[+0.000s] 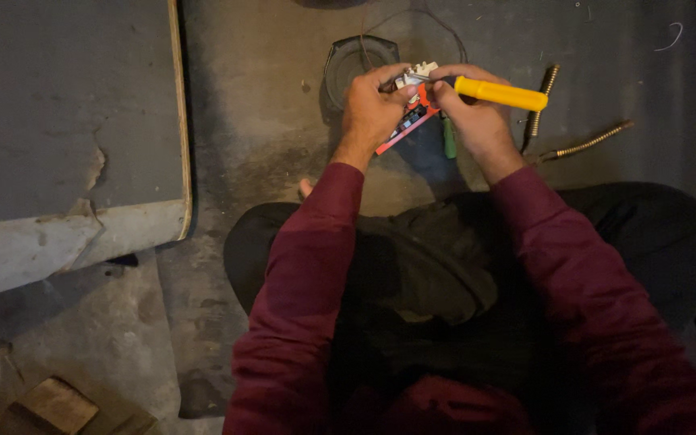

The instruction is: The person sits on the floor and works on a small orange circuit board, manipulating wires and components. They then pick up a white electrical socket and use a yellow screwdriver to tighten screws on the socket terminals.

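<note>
My left hand (pixel 370 111) grips a small red circuit board (pixel 409 122) with white connector parts on top, held up over the concrete floor. My right hand (pixel 475 117) holds a screwdriver with a yellow handle (pixel 503 94), its tip pointing left into the white part of the board. A green object (pixel 449 138) hangs below my right hand, partly hidden by the fingers. Both sleeves are dark red.
A round black speaker (pixel 350 64) with thin wires lies on the floor behind the hands. Two brass-coloured flexible tubes (pixel 588 143) lie at the right. A grey board with a worn edge (pixel 70 121) fills the left. A wood block (pixel 56 404) sits bottom left.
</note>
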